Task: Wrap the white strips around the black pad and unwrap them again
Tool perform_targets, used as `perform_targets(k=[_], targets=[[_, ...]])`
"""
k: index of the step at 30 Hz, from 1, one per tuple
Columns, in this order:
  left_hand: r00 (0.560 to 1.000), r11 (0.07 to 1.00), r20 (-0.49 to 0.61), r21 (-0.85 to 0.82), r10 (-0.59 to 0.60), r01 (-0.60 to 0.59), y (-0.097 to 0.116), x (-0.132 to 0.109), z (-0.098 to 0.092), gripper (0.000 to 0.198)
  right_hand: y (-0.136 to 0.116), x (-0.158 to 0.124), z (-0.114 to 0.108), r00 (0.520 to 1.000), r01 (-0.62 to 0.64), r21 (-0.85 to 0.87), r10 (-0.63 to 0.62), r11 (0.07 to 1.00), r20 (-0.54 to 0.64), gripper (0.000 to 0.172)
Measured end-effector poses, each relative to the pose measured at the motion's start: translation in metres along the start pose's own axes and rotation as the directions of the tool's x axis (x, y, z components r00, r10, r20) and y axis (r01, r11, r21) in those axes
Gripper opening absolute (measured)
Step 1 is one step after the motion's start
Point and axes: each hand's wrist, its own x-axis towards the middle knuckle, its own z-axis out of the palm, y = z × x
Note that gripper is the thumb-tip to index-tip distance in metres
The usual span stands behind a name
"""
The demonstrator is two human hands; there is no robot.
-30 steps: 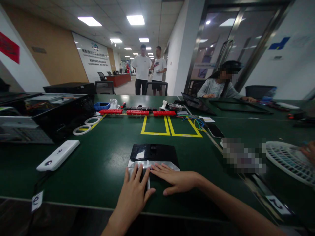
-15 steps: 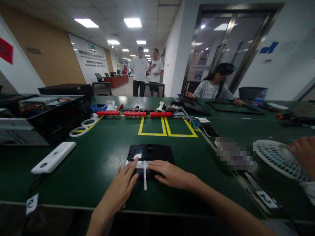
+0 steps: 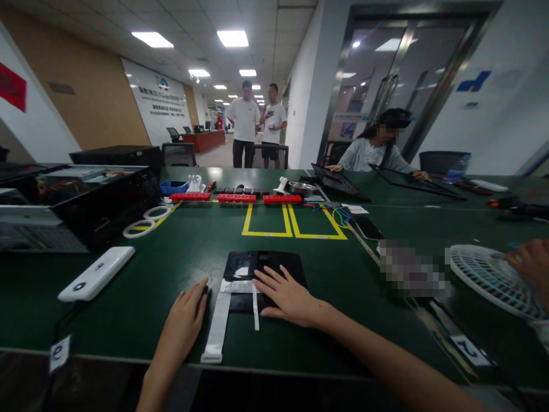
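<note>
A flat black panel [image 3: 274, 264] lies on the green table [image 3: 180, 269] in front of me. My right hand [image 3: 288, 297] rests flat on its near part, fingers spread. Two pale ribbon strips run from the panel's near edge toward me: a wide one [image 3: 218, 323] reaching almost to the table's front edge, and a thin one [image 3: 255, 300] beside my right hand. My left hand [image 3: 183, 320] lies on the table just left of the wide strip, fingers together and touching the panel's near left corner. Neither hand grips anything.
A white remote-like bar [image 3: 96, 273] lies at the left, a black open case [image 3: 77, 200] behind it with white rings [image 3: 139, 228]. Yellow tape boxes [image 3: 291, 222] and red strips [image 3: 235, 198] lie farther back. A white fan grille [image 3: 493, 277] with another person's hand [image 3: 532, 263] is at the right.
My left hand has slid left off the panel onto the table. The wide pale strip, earlier under my hands, now lies stretched out toward the table edge. My right hand stays on the panel.
</note>
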Motion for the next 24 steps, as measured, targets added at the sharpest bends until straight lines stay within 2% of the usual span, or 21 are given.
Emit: perform_targets(k=[5,9,14,18,24], targets=[[1.0,1.0,-0.011,0.005,-0.001,0.001,-0.001,-0.001,-0.002,0.042,0.019,-0.006,-0.016,0.995,-0.061,0.128,0.049,0.99,0.092,0.076],[1.0,1.0,-0.01,0.02,0.022,-0.022,-0.001,-0.002,-0.001,0.041,0.047,-0.018,-0.032,0.982,-0.158,0.217,0.131,0.963,0.136,0.077],[0.999,0.998,0.012,0.041,0.048,-0.049,0.001,-0.003,-0.003,0.039,0.096,-0.044,-0.048,0.956,-0.286,0.277,0.254,0.917,0.145,0.079],[0.998,0.997,0.007,0.037,0.062,-0.062,0.001,-0.003,-0.004,0.039,0.128,-0.067,-0.058,0.913,-0.408,0.257,0.384,0.876,0.138,0.081],[0.998,0.996,0.013,0.051,0.066,-0.067,0.003,-0.003,-0.004,0.037,0.146,-0.087,-0.07,0.9,-0.435,0.266,0.426,0.86,0.095,0.082]])
